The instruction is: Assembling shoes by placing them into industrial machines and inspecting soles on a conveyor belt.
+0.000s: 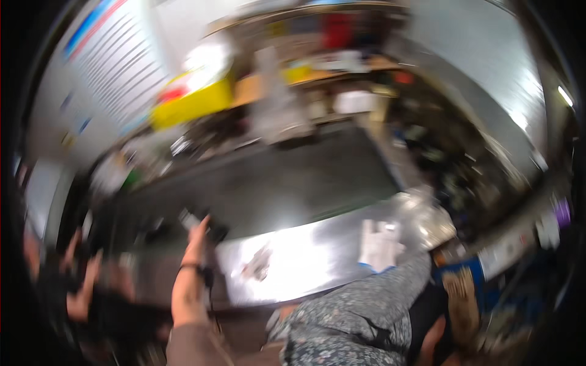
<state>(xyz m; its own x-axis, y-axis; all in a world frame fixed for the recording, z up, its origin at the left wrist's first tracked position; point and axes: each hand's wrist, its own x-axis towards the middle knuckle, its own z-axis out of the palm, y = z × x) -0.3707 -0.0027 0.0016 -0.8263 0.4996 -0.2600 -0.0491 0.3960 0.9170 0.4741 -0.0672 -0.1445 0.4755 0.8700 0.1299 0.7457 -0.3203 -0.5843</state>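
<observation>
Motion blur smears the whole head view. My left hand (197, 233), with a dark band (196, 267) at the wrist and a brown sleeve, reaches over the near edge of a dark work surface (256, 183). At its fingers are a small pale piece and a dark object (217, 231), both too blurred to name. Whether the hand grips either one cannot be made out. Right of it, a small crumpled item (257, 263) lies on a shiny metal sheet (305, 256). I cannot pick out my right hand.
A white glove shape with a blue cuff (378, 245) is on the metal's right side, beside clear plastic bags (427, 221). Grey floral clothing (360, 317) fills the lower right. Other people's hands (84, 293) are at far left. A yellow box (194, 104) stands behind.
</observation>
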